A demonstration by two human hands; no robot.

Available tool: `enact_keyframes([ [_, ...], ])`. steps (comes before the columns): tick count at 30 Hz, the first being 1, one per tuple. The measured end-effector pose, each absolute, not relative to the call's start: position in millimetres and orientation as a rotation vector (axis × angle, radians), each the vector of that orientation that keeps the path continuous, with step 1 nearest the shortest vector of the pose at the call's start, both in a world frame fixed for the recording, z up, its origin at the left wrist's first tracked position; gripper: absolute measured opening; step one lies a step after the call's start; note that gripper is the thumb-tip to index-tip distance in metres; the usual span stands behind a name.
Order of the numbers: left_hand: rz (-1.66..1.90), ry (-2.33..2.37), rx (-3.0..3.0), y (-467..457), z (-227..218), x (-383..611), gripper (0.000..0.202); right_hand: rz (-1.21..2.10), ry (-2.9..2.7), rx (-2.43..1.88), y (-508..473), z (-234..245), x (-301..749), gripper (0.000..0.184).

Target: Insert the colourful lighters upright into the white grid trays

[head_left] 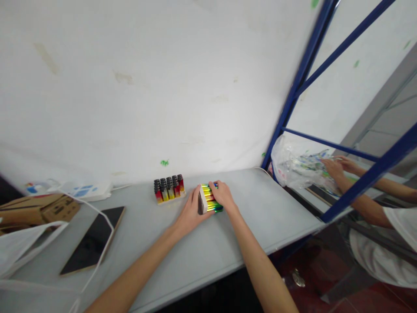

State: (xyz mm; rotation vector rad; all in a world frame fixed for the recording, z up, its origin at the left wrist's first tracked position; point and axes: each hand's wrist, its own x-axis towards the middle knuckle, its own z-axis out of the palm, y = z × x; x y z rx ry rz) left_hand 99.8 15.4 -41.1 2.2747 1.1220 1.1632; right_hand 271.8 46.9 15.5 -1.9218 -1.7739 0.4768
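Both my hands hold a pack of shiny, rainbow-coloured lighters [210, 198] with a pale tray at its left end. The pack is tipped on its side over the grey table. My left hand [191, 208] wraps the tray end, with the thumb on top and fingers low along the near side. From the right, my right hand [222, 194] closes over the other end and hides part of the pack. Just to the left, a second tray of lighters [169, 190] stands upright, in red and yellow with black tops.
A black panel [93, 241], a cardboard box [42, 211] and white plastic straps [97, 208] lie at the left. Blue frame posts [293, 98] rise at the right. Beyond them, a co-worker's hands [337, 169] handle a clear plastic bag [289, 161].
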Motion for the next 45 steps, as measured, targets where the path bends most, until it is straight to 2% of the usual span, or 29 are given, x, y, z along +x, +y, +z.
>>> enact_keyframes([
  [7,1.144,1.152,2.282,18,-45,100,0.109,0.318,-1.783,-1.965,37,22,269,0.047],
  [15,1.173,1.230,2.272,18,-43,108,0.116,0.376,-1.972,-1.865,42,20,265,0.047],
  [21,1.102,1.183,2.276,11,-33,106,0.108,0.394,-2.024,-1.850,45,16,278,0.041],
  [29,1.091,1.198,2.265,10,-33,106,0.095,0.530,-1.773,-1.876,54,9,306,0.052],
  [35,1.095,1.209,2.268,10,-33,105,0.093,0.461,-1.709,-1.859,59,0,316,0.057],
  [45,1.120,1.213,2.291,10,-30,102,0.090,0.121,-1.847,-2.121,58,-3,351,0.050],
])
